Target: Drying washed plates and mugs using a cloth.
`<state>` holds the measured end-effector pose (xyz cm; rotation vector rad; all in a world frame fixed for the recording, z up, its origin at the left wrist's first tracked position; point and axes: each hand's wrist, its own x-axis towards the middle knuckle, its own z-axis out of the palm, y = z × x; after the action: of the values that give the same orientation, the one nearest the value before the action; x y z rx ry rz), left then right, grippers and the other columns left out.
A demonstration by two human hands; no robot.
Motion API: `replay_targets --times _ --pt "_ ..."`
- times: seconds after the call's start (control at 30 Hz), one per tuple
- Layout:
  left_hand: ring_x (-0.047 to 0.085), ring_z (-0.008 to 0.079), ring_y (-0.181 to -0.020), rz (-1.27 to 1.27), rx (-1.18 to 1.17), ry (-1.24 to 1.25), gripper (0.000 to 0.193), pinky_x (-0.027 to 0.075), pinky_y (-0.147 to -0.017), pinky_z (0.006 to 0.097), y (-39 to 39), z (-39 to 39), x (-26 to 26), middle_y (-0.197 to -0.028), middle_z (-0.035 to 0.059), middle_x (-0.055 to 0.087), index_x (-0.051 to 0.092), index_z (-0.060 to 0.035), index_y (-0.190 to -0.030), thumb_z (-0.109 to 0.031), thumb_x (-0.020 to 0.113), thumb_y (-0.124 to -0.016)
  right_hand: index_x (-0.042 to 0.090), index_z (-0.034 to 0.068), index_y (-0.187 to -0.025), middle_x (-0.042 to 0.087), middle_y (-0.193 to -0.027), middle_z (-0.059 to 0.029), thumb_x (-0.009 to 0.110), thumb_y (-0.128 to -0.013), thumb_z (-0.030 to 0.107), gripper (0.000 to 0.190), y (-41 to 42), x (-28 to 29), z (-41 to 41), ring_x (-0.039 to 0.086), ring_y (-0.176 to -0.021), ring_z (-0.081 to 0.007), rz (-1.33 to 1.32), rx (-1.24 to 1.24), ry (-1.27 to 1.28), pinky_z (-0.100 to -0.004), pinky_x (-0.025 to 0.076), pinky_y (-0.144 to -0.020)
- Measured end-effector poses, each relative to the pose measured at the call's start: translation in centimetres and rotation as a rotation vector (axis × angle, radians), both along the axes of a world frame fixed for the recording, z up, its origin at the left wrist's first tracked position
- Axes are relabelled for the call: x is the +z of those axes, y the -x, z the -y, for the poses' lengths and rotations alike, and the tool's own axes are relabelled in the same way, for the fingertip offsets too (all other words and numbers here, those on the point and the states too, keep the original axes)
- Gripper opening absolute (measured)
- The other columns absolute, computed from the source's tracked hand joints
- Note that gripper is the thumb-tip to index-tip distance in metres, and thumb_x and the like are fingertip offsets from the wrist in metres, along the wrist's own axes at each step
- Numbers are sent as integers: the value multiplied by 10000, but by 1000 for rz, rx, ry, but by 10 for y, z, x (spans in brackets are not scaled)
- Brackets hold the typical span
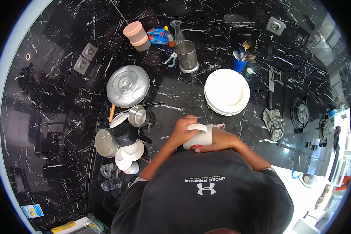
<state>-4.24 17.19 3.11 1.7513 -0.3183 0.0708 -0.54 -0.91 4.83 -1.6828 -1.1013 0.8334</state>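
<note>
Close to the chest, a white mug (205,139) with a red print lies on its side in the air, handle upward and mouth toward the right. My left hand (182,130) grips it at the base end, beside the handle. At the mouth end is my right hand (223,139), its thumb along the mug's outer wall. The right fingers are hidden, seemingly inside the mug. A bit of patterned cloth (219,126) sticks out behind the right hand. Ahead on the black marbled counter stands a stack of white plates (227,92).
Left are a lidded metal pot (128,85), a small saucepan (137,116), black bowls (125,134), white saucers (132,149) and glasses (111,184). Behind stand a perforated metal holder (187,55) and a blue cutlery cup (239,65). Right, a checked cloth (274,124) lies by the gas hob (299,114).
</note>
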Motion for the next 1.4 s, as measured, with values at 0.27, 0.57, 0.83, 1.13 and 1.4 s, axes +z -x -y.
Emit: replay_targets --times 0.27,0.57,0.83,1.13,1.4 --pt "382 41 -549 -393 37 289 146 290 -486 216 -4 -12 -14 -566 -45 429 481 -47 -578 -3 577 -680 549 18 -1063 596 -975 -193 578 -771 479 547 10 -10 -7 569 -907 -338 200 -17 87 -387 439 -803" --pt "371 5 -525 -427 3 343 170 273 -456 195 -6 -10 -19 -555 -72 421 480 -83 -578 -21 560 -716 551 26 -1070 566 -1047 -210 584 -778 475 536 9 18 -9 532 -991 -349 226 109 173 -392 410 -866" --pt "407 14 -547 -379 100 250 162 299 -461 197 1 -9 -29 -567 -60 446 497 -74 -589 -22 570 -723 557 -12 -1042 605 -1001 -126 616 -785 434 518 0 -23 -10 577 -908 -237 -167 228 -98 -333 449 -797" --pt "411 38 -535 -287 261 367 106 336 -484 215 0 -33 0 -604 -30 493 512 -42 -604 -29 551 -702 490 -29 -1127 580 -944 -136 654 -793 304 500 -27 -13 28 570 -854 -176 -561 -80 -138 -281 471 -742" --pt "446 134 -669 21 213 1229 183 413 -585 253 -25 -28 21 -622 13 412 424 -57 -594 -93 504 -753 257 -36 -1319 457 -1237 -185 475 -716 700 976 15 28 2 521 -1068 -295 -599 -417 -864 -369 451 -866"
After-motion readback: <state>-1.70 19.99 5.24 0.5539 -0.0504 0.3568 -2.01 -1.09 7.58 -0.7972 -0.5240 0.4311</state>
